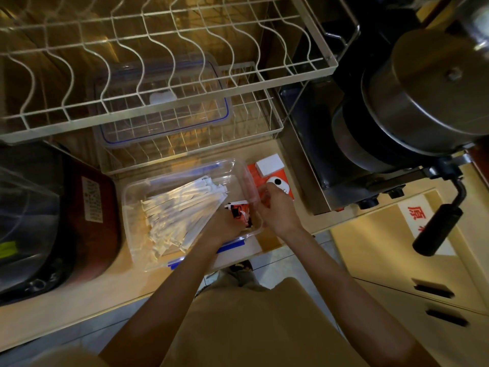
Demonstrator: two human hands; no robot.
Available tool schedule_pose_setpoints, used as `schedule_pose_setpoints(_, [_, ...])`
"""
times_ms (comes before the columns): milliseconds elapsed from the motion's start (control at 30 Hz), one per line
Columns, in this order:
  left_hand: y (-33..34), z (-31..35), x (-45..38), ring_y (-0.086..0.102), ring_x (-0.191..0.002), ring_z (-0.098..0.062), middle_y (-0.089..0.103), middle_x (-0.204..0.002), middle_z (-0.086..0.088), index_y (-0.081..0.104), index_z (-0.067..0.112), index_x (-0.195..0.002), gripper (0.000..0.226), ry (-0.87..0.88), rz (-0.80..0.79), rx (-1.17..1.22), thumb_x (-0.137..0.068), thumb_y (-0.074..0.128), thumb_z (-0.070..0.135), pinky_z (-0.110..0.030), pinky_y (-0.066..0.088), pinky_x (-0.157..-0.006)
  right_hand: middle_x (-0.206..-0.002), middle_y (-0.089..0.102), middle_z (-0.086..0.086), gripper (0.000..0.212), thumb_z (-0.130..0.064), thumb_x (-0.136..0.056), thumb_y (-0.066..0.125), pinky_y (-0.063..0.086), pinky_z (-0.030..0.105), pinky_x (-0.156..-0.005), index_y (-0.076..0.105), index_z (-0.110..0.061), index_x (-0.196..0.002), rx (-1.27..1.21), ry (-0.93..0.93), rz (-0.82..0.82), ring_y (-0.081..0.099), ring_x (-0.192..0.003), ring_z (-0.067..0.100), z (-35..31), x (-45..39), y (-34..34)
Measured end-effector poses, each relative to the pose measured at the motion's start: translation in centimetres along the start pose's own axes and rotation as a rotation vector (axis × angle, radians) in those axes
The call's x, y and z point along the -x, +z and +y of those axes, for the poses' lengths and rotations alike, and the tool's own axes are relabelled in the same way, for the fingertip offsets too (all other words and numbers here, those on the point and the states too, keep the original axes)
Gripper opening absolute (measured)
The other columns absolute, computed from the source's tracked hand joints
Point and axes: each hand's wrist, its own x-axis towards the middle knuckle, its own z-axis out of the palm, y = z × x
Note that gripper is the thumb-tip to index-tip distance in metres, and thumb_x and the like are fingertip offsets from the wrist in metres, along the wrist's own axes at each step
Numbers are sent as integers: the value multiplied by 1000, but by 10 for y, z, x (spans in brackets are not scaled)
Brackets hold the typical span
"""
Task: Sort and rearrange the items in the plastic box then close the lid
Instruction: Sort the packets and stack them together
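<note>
I am working at the right end of the clear plastic box [137, 192], which sits on the pale counter [79, 295] in front of the wire dish rack [164, 83]. My left hand [225, 225] is down inside the box with its fingers curled onto the small red, white and black sachets [239, 211]; the fingertips are hidden, so I judge it a grip and cannot swear to it. My right hand [275, 205] is at the right-hand wall of the box, fingers bent around the rim or something clear there; I cannot tell which.

To do this step well, I think I should steady the box with the right hand while the left gathers the sachets into one stack and tucks them flat in the free corner, clear of the straws. Nothing should stick up above the rim, or the lid will not seat later.

The wrapped white straws [182, 210] fill most of the box, fanned diagonally from the near left to the far right, ends uneven. They look light and slippery, likely to slide if the box is jolted. Blue latch tabs [230, 245] show along its near edge. The blue-trimmed clear lid [164, 115] lies apart, back on the lower rack shelf. A red packet with a white block [267, 170] lies just beside the box on the right.
</note>
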Motion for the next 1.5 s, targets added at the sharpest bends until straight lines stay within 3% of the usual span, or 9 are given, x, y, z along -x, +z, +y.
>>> schedule_pose_setpoints(400, [-8, 12, 5, 57, -95, -18, 65, -114, -13, 57, 6, -114, 26, -29, 92, 212, -89, 51, 12, -20, 41, -77, -95, 65, 4, 15, -18, -91, 56, 56, 31, -75, 54, -14, -105, -34, 23, -18, 61, -83, 15, -2, 2, -2])
schedule_pose_setpoints(533, [-9, 6, 6, 57, -109, -22, 61, -119, -6, 51, 11, -122, 33, -51, 51, 255, -89, 50, 13, -39, 42, -104, -97, 65, 4, 15, -20, -91, 56, 54, 26, -72, 54, -14, -105, -26, 28, -18, 60, -82, 13, -2, 2, 0])
schedule_pose_setpoints(600, [-9, 0, 4, 63, -102, -23, 68, -114, -9, 59, 14, -115, 28, -78, 47, 276, -87, 52, 19, -45, 46, -101, -96, 66, 4, 15, -22, -92, 56, 51, 21, -67, 54, -14, -104, -15, 28, -19, 62, -82, 14, -1, 1, 0])
schedule_pose_setpoints(833, [-18, 4, 10, 58, -102, -24, 61, -109, -6, 57, 4, -116, 27, -93, -1, 304, -90, 50, 10, -32, 42, -91, -107, 65, 8, 26, -21, -87, 60, 53, 27, -76, 54, -12, -111, 73, 17, 40, 64, -93, 19, -5, -3, 3])
schedule_pose_setpoints(933, [-32, -10, 12, 57, -112, -27, 62, -122, -13, 60, 6, -115, 29, -69, 116, 222, -86, 54, 9, -39, 44, -100, -114, 60, 7, 28, -18, -88, 57, 55, 35, -83, 53, -12, -115, 128, -122, 114, 62, -99, 21, -18, 2, 5])
schedule_pose_setpoints(1067, [-53, -37, 19, 53, -119, -28, 56, -130, -16, 52, 6, -125, 49, 20, 363, 10, -79, 67, 13, -30, 40, -99, -96, 65, 6, 14, -10, -91, 53, 46, 14, -67, 57, -10, -104, 10, -205, -30, 60, -80, 14, -36, 4, 16])
schedule_pose_setpoints(1200, [-66, -68, 18, 20, -142, -26, 21, -154, -10, 19, 12, -144, 97, -34, 349, -376, -69, 77, 33, -40, 25, -114, -71, 62, 10, 17, 1, -87, 47, 46, 25, -62, 64, -3, -84, -335, 159, -296, 58, -69, 23, -41, -7, 48])
schedule_pose_setpoints(1367, [-72, -89, 12, 0, -146, -27, 1, -158, -9, -1, 11, -145, 128, -65, 270, -559, -55, 82, 47, -45, 6, -119, -129, 53, 27, 32, 2, -89, 47, 51, 34, -92, 50, 3, -120, -687, 634, -529, 54, -119, 35, -44, -17, 80])
schedule_pose_setpoints(1500, [-71, -93, 4, 1, -146, -30, 5, -157, -12, -5, 13, -146, 134, -51, 275, -558, -51, 81, 52, -46, 4, -119, -122, 54, 25, 13, 1, -92, 41, 41, 38, -105, 54, -3, -92, -874, 730, -546, 48, -126, 35, -54, -18, 89])
